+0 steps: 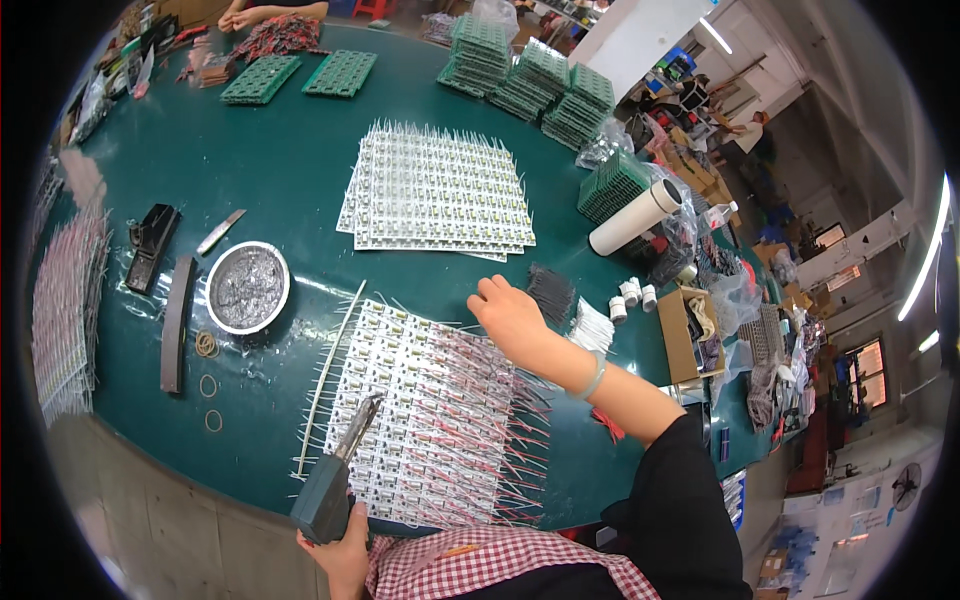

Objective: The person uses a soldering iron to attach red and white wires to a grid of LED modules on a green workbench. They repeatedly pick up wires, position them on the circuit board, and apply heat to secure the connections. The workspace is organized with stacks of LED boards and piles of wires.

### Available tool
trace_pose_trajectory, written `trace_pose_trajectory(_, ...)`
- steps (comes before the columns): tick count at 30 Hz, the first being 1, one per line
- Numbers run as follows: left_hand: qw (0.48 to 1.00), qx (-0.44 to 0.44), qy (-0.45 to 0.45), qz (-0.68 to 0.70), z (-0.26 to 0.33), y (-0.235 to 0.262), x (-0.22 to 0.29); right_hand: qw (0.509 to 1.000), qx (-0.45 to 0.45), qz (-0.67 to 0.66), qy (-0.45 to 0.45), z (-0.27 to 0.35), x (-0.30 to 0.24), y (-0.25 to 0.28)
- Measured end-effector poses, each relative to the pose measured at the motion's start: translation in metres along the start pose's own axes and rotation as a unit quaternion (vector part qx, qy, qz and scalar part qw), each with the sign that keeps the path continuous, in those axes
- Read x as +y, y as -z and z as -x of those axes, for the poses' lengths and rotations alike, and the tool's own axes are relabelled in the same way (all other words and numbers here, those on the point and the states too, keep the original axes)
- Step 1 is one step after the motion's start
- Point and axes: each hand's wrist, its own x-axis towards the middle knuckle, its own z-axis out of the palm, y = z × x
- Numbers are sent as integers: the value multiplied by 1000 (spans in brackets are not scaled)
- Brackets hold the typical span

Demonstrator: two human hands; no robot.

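Observation:
My left hand (347, 553), at the lower edge, is wrapped round a dark grey soldering gun (325, 492). Its metal tip points up and away over a white circuit board panel (385, 345), close to its surface. Rows of small parts cover this panel, and many red and white wires (465, 420) stick out over its right half. Just past the panel's far right corner is my right hand (515, 318), fingers curled together; whatever is between them is too small to make out. Beside it lie a bundle of short black wires (551, 292) and a bundle of white wires (591, 327).
A stack of white panels (440, 190) lies farther back. On the left are a round bowl (284, 290) of grey material, a knife (220, 232), a grey bar (177, 325) and rubber bands (207, 344). A white bottle (635, 218) and an open cardboard box (677, 338) stand right.

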Motion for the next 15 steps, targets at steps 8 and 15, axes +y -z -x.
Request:
trace_pose_trajectory(8,994,8,-104,-18,3,-8,6,924,111,-352,-104,35,-79,12)
trace_pose_trajectory(15,989,-31,-135,-47,5,-2,-1,894,145,-403,-132,56,-128,10)
